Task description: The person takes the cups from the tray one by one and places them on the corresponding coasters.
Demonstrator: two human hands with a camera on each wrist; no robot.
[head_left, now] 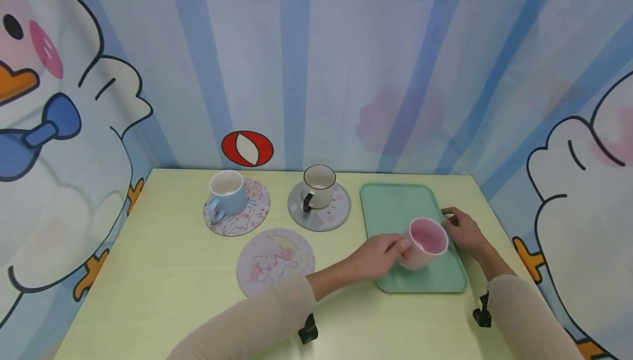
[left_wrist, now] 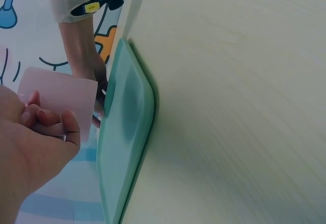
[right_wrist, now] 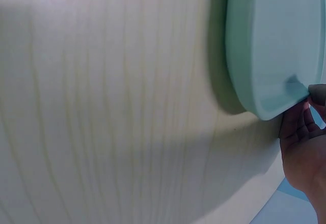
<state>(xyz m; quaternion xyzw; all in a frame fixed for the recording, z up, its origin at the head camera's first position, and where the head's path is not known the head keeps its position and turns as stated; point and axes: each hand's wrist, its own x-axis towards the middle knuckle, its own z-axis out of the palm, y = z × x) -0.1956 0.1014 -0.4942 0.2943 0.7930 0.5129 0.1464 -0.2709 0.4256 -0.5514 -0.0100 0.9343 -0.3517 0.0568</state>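
Observation:
A pink mug (head_left: 419, 250) hangs over the front half of a green tray (head_left: 399, 206), its mouth tilted up toward the head camera. My left hand (head_left: 378, 255) grips it at the handle side, and the curled fingers hide the handle. In the left wrist view, the mug (left_wrist: 63, 94) shows above the tray surface. My right hand (head_left: 465, 231) is at the tray's right edge. The right wrist view has its thumb (right_wrist: 317, 92) on the tray rim (right_wrist: 270, 113) and the other fingers below, pinching the edge.
At the back left, a light blue mug (head_left: 228, 198) stands on a patterned round coaster (head_left: 257, 198). A white mug with a black handle (head_left: 318, 187) stands on a grey coaster (head_left: 338, 214). A bare pink unicorn coaster (head_left: 275, 261) lies nearer on the pale yellow table (head_left: 163, 272).

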